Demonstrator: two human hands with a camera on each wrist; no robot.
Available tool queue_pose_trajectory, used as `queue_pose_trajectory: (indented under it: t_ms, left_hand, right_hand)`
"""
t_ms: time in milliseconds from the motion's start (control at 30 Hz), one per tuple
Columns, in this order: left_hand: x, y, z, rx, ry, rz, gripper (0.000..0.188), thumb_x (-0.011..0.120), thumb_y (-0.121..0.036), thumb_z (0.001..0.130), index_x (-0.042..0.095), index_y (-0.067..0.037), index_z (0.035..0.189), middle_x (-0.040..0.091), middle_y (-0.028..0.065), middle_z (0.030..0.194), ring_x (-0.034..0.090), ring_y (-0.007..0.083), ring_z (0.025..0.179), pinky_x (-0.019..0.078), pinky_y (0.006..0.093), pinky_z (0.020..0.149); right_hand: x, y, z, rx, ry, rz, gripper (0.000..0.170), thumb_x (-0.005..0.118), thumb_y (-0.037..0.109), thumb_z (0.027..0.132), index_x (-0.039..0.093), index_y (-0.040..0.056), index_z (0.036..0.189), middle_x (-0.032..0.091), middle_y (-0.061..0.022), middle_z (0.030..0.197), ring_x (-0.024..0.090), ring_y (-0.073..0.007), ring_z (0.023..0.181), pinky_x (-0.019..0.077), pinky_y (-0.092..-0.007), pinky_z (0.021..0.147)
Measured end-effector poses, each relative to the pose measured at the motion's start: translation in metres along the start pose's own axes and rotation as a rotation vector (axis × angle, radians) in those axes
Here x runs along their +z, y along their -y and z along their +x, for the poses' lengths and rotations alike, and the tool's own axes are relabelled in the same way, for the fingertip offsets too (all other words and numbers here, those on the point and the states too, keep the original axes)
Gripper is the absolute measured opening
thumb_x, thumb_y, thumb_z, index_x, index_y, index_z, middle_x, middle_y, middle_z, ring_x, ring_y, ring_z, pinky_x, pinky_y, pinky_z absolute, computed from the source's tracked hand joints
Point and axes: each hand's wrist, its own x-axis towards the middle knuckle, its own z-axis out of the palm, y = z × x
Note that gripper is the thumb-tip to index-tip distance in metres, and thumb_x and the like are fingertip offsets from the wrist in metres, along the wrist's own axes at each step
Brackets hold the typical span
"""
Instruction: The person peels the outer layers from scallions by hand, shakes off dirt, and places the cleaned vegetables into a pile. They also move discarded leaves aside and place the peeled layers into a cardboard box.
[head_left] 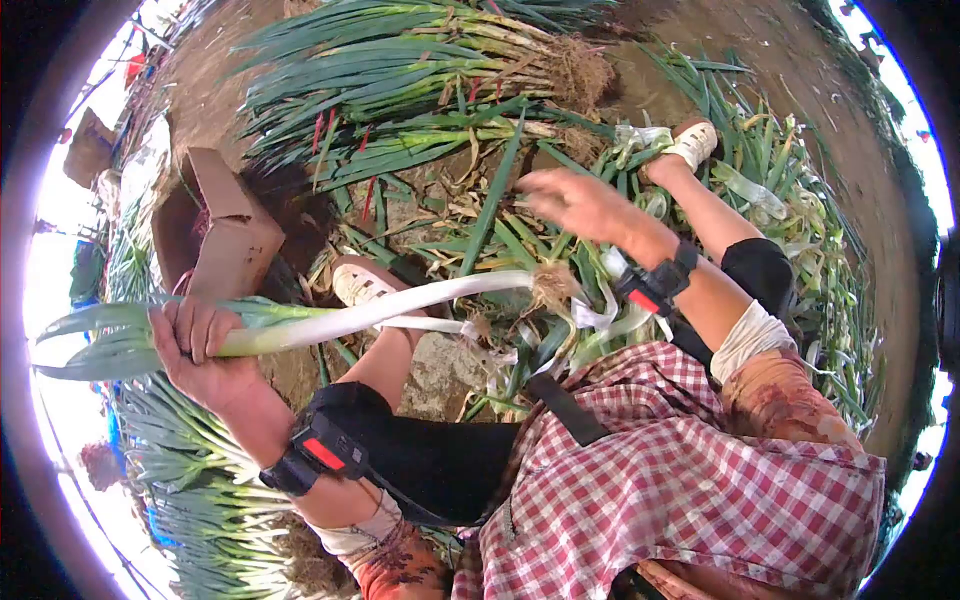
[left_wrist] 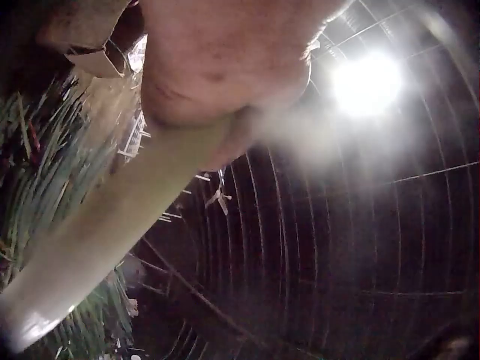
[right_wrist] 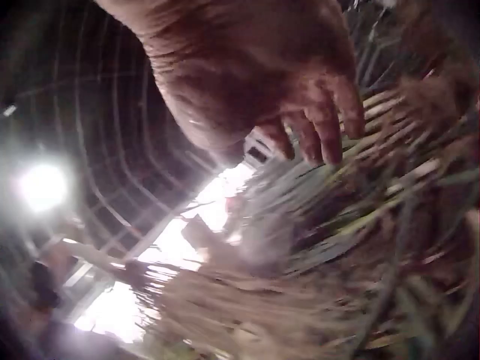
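Observation:
My left hand grips a leek where its white stalk turns into green leaves. The stalk stretches rightward across my lap side, ending in a brown root tuft. In the left wrist view the pale stalk runs down and left from the curled hand. A thinner white stalk shows just below the leek. Raised over the leaf scraps, my right hand is blurred and holds nothing. The right wrist view shows that hand with its fingers loosely extended.
Large leek bundles lie ahead, roots to the right. An opened cardboard box stands at the left, with more leeks below it. Stripped leaves are heaped at the right. My shoes rest among scraps.

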Motion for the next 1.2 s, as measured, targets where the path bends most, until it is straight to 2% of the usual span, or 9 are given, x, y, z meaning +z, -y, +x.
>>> queue_pose_trajectory:
  t_ms: [100,167,300,433,500,700,900,1033,1200]
  left_hand:
    - [0.000,-0.005,-0.002,0.032,0.021,0.032,0.020,0.045,-0.022,0.087,0.045,-0.007,0.073,0.035,-0.0044,0.054,0.030,0.0032,0.042,0.0296,0.0179,0.041]
    - [0.013,0.003,-0.004,0.326,-0.710,0.787,0.033,0.052,-0.027,0.084,0.049,0.001,0.099,0.050,0.0050,0.075,0.048,0.0078,0.060,0.0403,0.0201,0.052]
    - [-0.028,-0.026,-0.023,0.511,-1.039,1.398,0.058,0.054,-0.023,0.080,0.029,0.006,0.123,0.036,0.0175,0.119,0.043,0.0258,0.109,0.0389,0.0350,0.089]
    - [-0.019,-0.013,-0.040,0.496,-0.940,1.028,0.050,0.048,-0.016,0.082,0.029,0.002,0.125,0.039,0.0162,0.122,0.045,0.0273,0.106,0.0378,0.0373,0.090]
    - [-0.015,-0.004,-0.046,0.305,-0.759,0.940,0.046,0.044,-0.017,0.084,0.031,0.000,0.124,0.043,0.0153,0.118,0.048,0.0274,0.103,0.0398,0.0378,0.088]
    - [0.013,0.023,-0.047,0.087,-0.702,1.323,0.049,0.040,-0.022,0.085,0.026,-0.001,0.127,0.042,0.0132,0.122,0.046,0.0270,0.108,0.0373,0.0356,0.088]
    - [-0.029,0.008,-0.047,-0.228,-0.752,1.355,0.050,0.042,-0.025,0.084,0.026,-0.002,0.126,0.043,0.0141,0.119,0.047,0.0239,0.103,0.0346,0.0347,0.089]
    - [-0.033,0.019,-0.038,-0.315,-0.771,1.415,0.047,0.043,-0.022,0.083,0.029,-0.001,0.122,0.044,0.0137,0.114,0.048,0.0223,0.099,0.0358,0.0328,0.086]
    - [-0.040,0.031,-0.024,-0.334,-0.790,1.433,0.043,0.045,-0.019,0.081,0.033,0.000,0.118,0.047,0.0132,0.107,0.049,0.0202,0.093,0.0373,0.0305,0.081]
  right_hand:
    - [0.048,0.066,-0.001,-0.341,0.322,0.403,0.036,0.050,0.031,0.084,0.051,0.0055,0.109,0.057,-0.0126,0.103,0.055,-0.0203,0.093,0.0427,-0.0308,0.079]
    - [0.061,0.105,-0.005,-0.212,0.426,0.503,0.032,0.051,0.031,0.082,0.057,0.0050,0.099,0.059,-0.0182,0.091,0.058,-0.0271,0.084,0.0446,-0.0354,0.073]
    - [0.131,0.097,0.012,-0.357,0.287,0.378,0.021,0.049,0.018,0.082,0.056,0.0071,0.098,0.059,-0.0149,0.075,0.058,-0.0276,0.070,0.0441,-0.0362,0.061]
    - [0.178,0.071,0.005,0.051,0.571,0.104,0.014,0.048,0.015,0.077,0.052,0.0018,0.080,0.054,-0.0179,0.066,0.056,-0.0299,0.066,0.0423,-0.0433,0.052]
    - [0.226,0.035,-0.008,0.006,0.314,-0.067,0.013,0.049,0.015,0.075,0.049,0.0023,0.076,0.054,-0.0168,0.068,0.055,-0.0324,0.067,0.0433,-0.0442,0.053]
    - [0.185,0.027,0.037,0.161,0.558,0.439,0.038,0.044,0.037,0.084,0.055,0.0029,0.098,0.059,-0.0192,0.084,0.055,-0.0336,0.071,0.0434,-0.0394,0.066]
    - [0.139,-0.107,0.140,0.308,-0.094,-0.055,0.023,0.049,0.023,0.077,0.053,0.0000,0.074,0.055,-0.0181,0.073,0.055,-0.0328,0.065,0.0435,-0.0434,0.058]
    - [0.089,-0.188,0.182,0.555,-0.356,-0.586,0.024,0.049,0.011,0.073,0.051,0.0004,0.094,0.051,-0.0166,0.099,0.051,-0.0322,0.090,0.0431,-0.0456,0.072]
    - [0.051,-0.247,0.191,0.630,-0.097,-0.705,0.051,0.058,0.018,0.069,0.043,0.0090,0.117,0.044,-0.0106,0.118,0.042,-0.0309,0.108,0.0374,-0.0453,0.087]
